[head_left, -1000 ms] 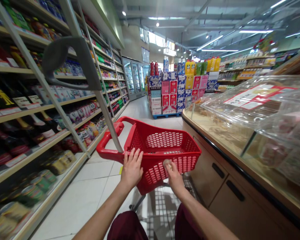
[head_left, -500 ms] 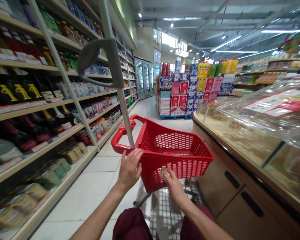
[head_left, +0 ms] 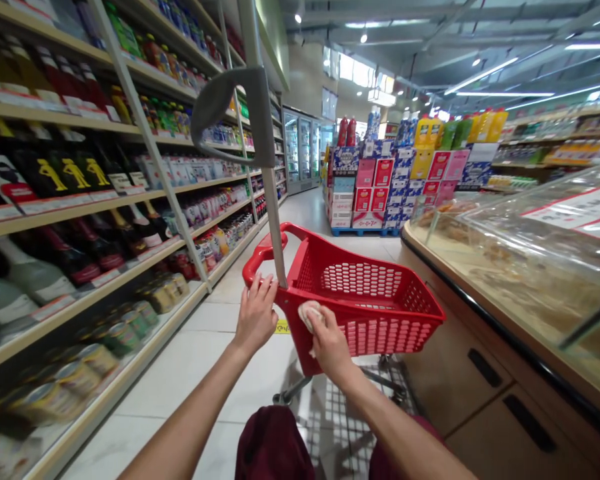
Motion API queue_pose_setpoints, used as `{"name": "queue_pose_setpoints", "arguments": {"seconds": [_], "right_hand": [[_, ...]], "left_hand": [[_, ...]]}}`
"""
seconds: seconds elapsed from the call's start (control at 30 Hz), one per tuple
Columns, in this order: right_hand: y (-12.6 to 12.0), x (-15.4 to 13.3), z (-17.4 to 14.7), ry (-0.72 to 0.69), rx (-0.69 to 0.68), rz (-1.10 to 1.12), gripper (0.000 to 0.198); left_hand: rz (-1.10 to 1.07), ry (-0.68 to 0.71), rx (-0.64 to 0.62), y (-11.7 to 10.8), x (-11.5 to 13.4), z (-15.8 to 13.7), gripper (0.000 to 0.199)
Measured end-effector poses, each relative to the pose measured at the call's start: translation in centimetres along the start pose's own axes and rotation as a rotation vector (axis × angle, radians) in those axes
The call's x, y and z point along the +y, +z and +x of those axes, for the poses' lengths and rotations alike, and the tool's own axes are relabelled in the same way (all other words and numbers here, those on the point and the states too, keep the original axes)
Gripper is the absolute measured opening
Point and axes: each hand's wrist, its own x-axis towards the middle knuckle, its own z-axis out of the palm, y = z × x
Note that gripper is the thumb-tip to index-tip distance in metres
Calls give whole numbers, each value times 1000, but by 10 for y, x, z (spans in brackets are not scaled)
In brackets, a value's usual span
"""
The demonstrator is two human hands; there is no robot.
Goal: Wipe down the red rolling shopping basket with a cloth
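A red plastic shopping cart (head_left: 370, 325) with perforated basket walls stands before my knees, its side turned towards me. My left hand (head_left: 255, 310) rests at the near end of its red handle, fingers hooked over the edge beside the metal pole. Bunched in the fingers of my right hand (head_left: 333, 343) is a whitish cloth (head_left: 310, 315). The cloth presses against the basket's near side, just under the rim. A tall metal pole (head_left: 276, 227) rises from the cart's handle end and carries a grey plastic loop (head_left: 263, 117).
Shelves (head_left: 130, 200) of bottles and cans line the left side. A glass-topped wooden counter (head_left: 460, 393) stands close on the right. Ahead are stacked drink cartons (head_left: 373, 193) on a blue pallet, with glass-door fridges (head_left: 303, 150) farther back. White tiles (head_left: 195, 373) cover the floor.
My right hand has moved up and left along the basket's side with the cloth. My left hand has shifted up onto the handle's edge. The view has turned slightly left.
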Motion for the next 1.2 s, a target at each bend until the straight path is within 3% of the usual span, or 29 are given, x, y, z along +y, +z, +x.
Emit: {"name": "queue_pose_setpoints", "arguments": {"seconds": [0.1, 0.27, 0.33, 0.43, 0.5, 0.7, 0.9, 1.07, 1.13, 1.2], "right_hand": [[6, -13, 23, -56, 28, 9, 51], [22, -7, -15, -53, -167, -98, 44], [17, -12, -11, -67, -126, -72, 45], [4, -26, 25, -111, 22, -17, 45], [0, -28, 40, -117, 51, -26, 43], [4, -6, -6, 38, -226, -133, 40], [-17, 7, 6, 12, 123, -24, 47], [-18, 44, -32, 177, -91, -150, 37], [-21, 51, -41, 184, -57, -140, 40], [-28, 56, -38, 141, 70, -120, 43]], "left_hand": [[-6, -3, -10, -2, -1, -1, 61], [-29, 14, -39, -3, -2, -2, 64], [-40, 11, -32, -2, -2, -2, 64], [-48, -4, -13, -1, -2, -3, 63], [-48, -1, 1, 1, -2, -3, 63], [-26, 39, 38, 5, -6, -5, 64], [-16, 61, 79, 9, -9, -6, 63], [-4, 122, 106, 8, -12, -5, 65], [6, 141, 116, 8, -12, -5, 66], [13, 134, 135, 8, -11, -5, 69]]}}
